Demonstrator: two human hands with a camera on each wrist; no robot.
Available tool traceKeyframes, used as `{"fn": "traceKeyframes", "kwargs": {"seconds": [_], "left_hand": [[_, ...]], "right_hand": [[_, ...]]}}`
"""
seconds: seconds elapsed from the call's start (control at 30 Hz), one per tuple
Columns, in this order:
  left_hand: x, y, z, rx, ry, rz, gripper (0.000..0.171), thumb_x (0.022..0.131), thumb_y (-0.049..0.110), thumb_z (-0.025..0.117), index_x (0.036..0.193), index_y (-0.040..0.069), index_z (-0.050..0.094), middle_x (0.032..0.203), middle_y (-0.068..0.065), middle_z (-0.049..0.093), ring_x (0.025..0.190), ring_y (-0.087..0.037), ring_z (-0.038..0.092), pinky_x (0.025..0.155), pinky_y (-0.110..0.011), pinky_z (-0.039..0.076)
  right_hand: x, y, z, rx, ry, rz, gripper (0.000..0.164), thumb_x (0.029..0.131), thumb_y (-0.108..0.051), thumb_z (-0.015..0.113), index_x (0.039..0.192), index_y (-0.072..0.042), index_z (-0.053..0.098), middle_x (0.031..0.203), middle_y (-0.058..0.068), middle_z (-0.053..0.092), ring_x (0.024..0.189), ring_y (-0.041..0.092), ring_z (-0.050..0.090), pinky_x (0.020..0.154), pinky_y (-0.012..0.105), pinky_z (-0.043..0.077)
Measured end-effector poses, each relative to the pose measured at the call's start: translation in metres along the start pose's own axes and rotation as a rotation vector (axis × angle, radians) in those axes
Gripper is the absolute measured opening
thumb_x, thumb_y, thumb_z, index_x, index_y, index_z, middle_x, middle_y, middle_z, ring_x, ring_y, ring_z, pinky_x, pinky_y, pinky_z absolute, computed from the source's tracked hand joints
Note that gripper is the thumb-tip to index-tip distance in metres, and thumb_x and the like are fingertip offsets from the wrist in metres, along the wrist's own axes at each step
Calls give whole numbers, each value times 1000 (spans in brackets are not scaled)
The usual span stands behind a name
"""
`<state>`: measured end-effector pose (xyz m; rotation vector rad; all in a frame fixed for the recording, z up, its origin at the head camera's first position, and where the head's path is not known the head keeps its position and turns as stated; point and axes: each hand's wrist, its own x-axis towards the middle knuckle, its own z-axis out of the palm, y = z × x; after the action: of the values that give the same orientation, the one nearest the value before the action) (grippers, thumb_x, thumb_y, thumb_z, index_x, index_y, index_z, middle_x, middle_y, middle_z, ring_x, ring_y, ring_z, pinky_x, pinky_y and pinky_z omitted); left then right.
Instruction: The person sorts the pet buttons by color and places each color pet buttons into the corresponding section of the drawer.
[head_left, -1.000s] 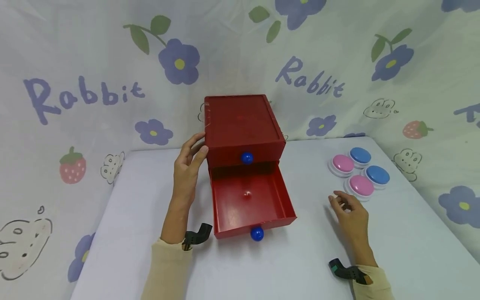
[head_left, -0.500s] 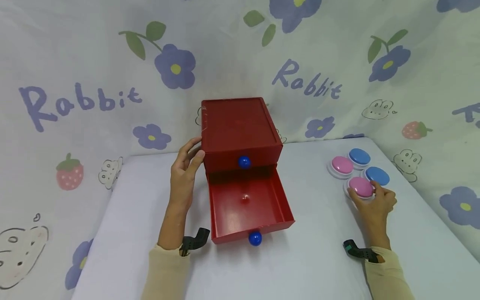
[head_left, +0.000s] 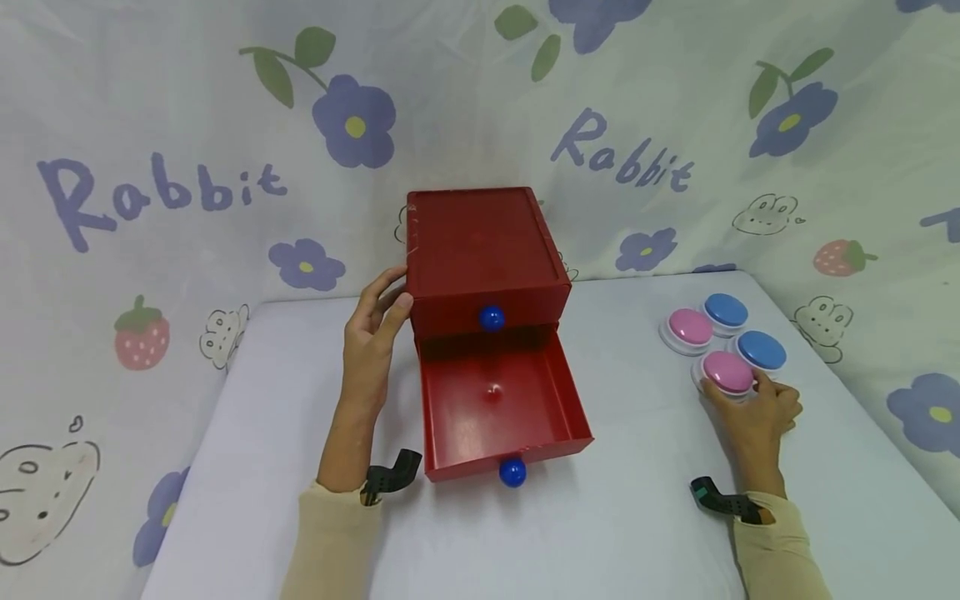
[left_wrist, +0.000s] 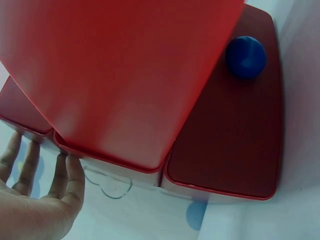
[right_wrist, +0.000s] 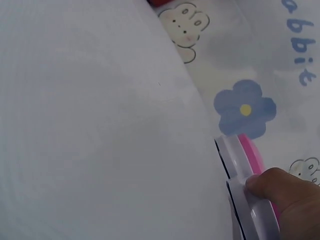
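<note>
A red drawer cabinet (head_left: 483, 242) stands on the white table, with one drawer (head_left: 517, 429) pulled out and nothing inside it. Another drawer front (left_wrist: 225, 130) with a blue knob shows shut in the left wrist view. My left hand (head_left: 366, 350) rests against the cabinet's left side, fingers extended and thumb at the front corner. Over on the right, my right hand (head_left: 759, 417) pinches the nearest pink push button (head_left: 727, 372) by its white base, thumb on one side and fingers on the other. In the right wrist view my thumb (right_wrist: 272, 185) presses the base's edge.
Beside the held button sit another pink push button (head_left: 690, 327) and two blue ones, a near blue button (head_left: 762, 350) and a far blue button (head_left: 726, 309). A patterned cloth (head_left: 450, 100) hangs behind and beside the table. The pulled-out drawer's blue knob (head_left: 513, 472) juts toward me.
My right hand has moved right and forward from the table onto the near pink push button and taken hold of it. The left hand stays at the cabinet's side.
</note>
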<state>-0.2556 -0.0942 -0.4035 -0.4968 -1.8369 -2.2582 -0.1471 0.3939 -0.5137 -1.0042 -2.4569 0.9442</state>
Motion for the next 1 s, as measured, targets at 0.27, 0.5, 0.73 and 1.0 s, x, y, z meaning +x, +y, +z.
{"fn": "traceKeyframes", "kwargs": {"seconds": [0.27, 0.5, 0.73, 1.0], "left_hand": [[0, 1, 1, 1, 5, 9, 45, 99, 24, 62, 143, 17, 55, 145, -5, 50, 133, -26, 45, 108, -38, 41], [0, 2, 2, 2, 3, 6, 45, 99, 24, 62, 143, 17, 55, 145, -5, 50, 133, -26, 45, 108, -38, 41], [-1, 1, 1, 1, 1, 6, 45, 100, 23, 61, 144, 17, 54, 145, -6, 50, 134, -28, 44, 109, -38, 41], [-1, 0, 2, -13, -2, 9, 45, 100, 23, 61, 144, 16, 54, 144, -7, 51, 134, -30, 43, 109, -38, 41]], "right_hand": [[2, 0, 1, -3, -16, -2, 95, 86, -51, 73, 152, 4, 33, 140, 28, 23, 133, 41, 19, 100, 66, 30], [-1, -2, 0, 12, -4, 10, 97, 85, -51, 73, 154, 3, 30, 141, 28, 24, 133, 41, 20, 101, 66, 32], [-6, -9, -4, 100, 31, -10, 96, 83, -55, 75, 156, -9, 34, 135, 19, 27, 130, 32, 23, 99, 57, 32], [-17, -32, -10, 107, 17, -97, 91, 82, -50, 79, 153, -8, 40, 137, 22, 30, 132, 31, 25, 97, 60, 33]]}}
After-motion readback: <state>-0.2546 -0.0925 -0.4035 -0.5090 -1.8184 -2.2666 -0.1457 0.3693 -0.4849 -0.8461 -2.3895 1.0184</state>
